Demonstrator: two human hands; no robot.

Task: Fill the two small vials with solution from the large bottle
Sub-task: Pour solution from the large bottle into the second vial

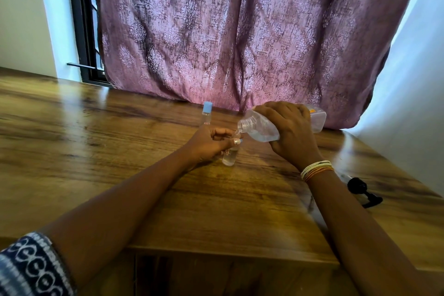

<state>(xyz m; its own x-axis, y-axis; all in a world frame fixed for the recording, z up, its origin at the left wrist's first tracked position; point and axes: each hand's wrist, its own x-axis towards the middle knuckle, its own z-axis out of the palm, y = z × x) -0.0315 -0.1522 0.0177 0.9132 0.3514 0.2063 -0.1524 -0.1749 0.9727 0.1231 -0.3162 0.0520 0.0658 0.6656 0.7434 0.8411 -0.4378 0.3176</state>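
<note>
My right hand [289, 131] grips the large clear bottle [262, 128], which is tipped to the left with its open threaded neck just above an open small vial [229, 157]. My left hand [211, 143] holds that vial upright on the wooden table [96, 151]; clear liquid fills its lower part, and my fingers hide its top. A small bit of blue shows at my left fingertips. The second small vial [207, 114] stands upright behind my left hand, closed with a light blue cap.
A black pump cap [362, 191] lies on the table to the right of my right forearm. A purple patterned curtain [240, 31] hangs along the table's far edge. The table's near edge runs under my forearms.
</note>
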